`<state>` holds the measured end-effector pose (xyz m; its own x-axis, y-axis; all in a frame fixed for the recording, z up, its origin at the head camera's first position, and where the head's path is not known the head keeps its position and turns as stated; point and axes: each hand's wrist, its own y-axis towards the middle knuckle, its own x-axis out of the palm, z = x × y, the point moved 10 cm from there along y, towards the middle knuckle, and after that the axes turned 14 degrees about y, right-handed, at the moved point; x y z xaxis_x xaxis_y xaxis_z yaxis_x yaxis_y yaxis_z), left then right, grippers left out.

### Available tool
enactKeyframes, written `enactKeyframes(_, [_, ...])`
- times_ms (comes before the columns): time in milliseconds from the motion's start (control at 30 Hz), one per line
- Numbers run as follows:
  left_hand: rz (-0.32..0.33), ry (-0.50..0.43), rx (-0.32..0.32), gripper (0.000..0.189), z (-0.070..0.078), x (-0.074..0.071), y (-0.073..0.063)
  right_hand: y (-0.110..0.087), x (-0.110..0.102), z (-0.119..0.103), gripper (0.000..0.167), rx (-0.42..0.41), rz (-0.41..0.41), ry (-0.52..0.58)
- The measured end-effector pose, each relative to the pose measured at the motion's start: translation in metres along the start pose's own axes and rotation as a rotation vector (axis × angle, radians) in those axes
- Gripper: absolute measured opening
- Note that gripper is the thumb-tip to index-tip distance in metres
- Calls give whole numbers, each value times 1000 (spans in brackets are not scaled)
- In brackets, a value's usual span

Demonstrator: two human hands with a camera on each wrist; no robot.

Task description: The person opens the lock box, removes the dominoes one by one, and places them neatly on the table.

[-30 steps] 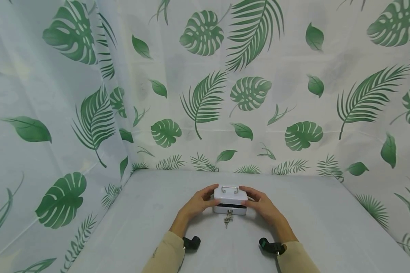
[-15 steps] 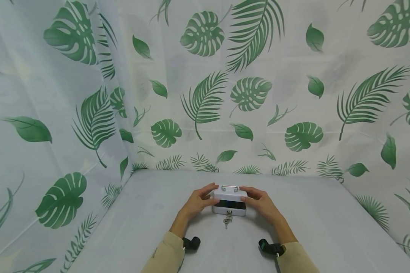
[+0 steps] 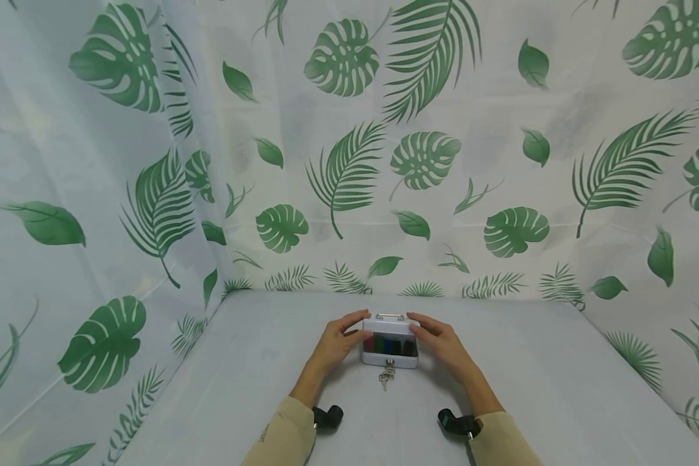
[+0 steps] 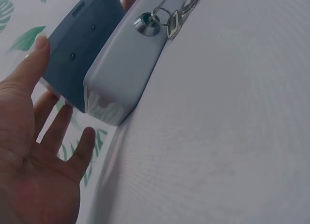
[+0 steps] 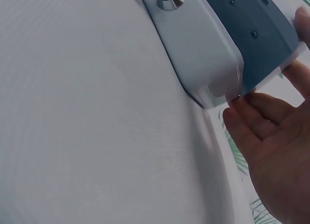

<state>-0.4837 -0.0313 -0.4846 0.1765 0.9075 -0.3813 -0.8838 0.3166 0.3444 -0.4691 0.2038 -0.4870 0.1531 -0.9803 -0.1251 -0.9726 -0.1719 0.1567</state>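
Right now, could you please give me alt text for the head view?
A person's left hand and right hand hold the partly raised lid of a small white box, with dim colored shapes inside. Keys hang at its front lock; it sits on a pale table before leaf-print sheeting.

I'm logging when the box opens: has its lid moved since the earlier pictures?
Yes, upward. In the head view, the lid has swung up, its front edge now farther above the lock.

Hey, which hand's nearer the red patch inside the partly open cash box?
Left. The left hand holds the lid just above the red patch; the right hand holds the lid's opposite end.
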Motion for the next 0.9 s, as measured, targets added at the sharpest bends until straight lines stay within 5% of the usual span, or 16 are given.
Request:
enactKeyframes(233, [50, 54, -12, 52, 1, -2, 1, 3, 4, -3, 61, -33, -14, 16])
enactKeyframes(500, [80, 57, -28, 44, 5, -2, 3, 4, -2, 3, 56, -28, -15, 188])
enactKeyframes(900, [140, 46, 2, 49, 8, 0, 6, 5, -3, 3, 64, -37, 14, 179])
